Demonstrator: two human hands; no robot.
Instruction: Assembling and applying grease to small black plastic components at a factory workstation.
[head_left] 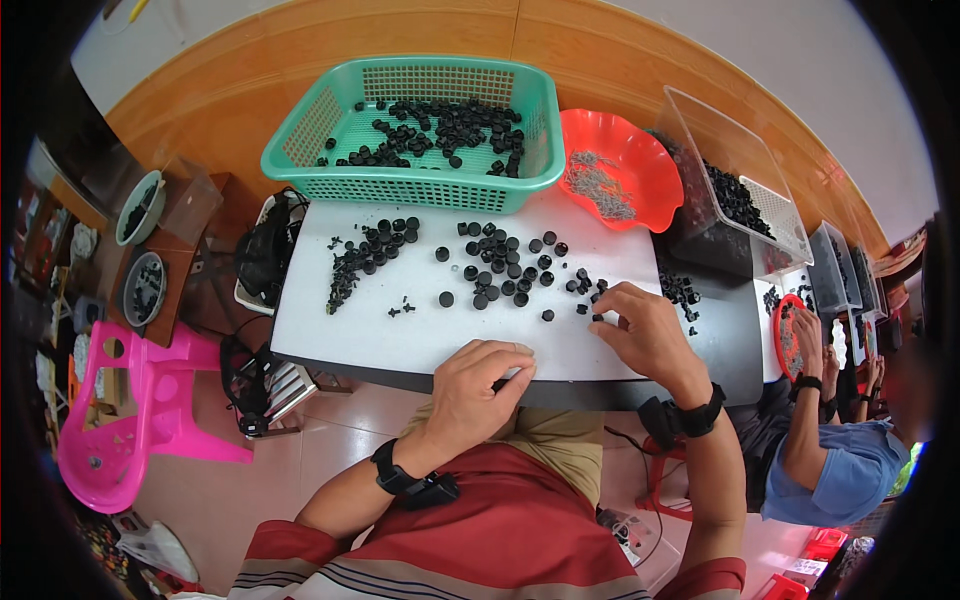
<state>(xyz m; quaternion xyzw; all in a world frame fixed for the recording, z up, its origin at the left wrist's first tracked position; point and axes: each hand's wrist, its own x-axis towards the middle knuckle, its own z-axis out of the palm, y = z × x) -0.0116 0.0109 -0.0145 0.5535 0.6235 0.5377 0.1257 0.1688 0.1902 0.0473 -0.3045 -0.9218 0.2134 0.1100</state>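
Black caps [514, 271] lie before the green basket [420, 190], apparently for easy reach; left hand [478, 386] curled closed; right hand [648, 336] at black part [598, 318], grip unclear.

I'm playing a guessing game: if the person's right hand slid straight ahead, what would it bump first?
Probably the small black pieces just beyond the fingertips of the right hand. Its height above the table is hard to judge, so it might pass over them.
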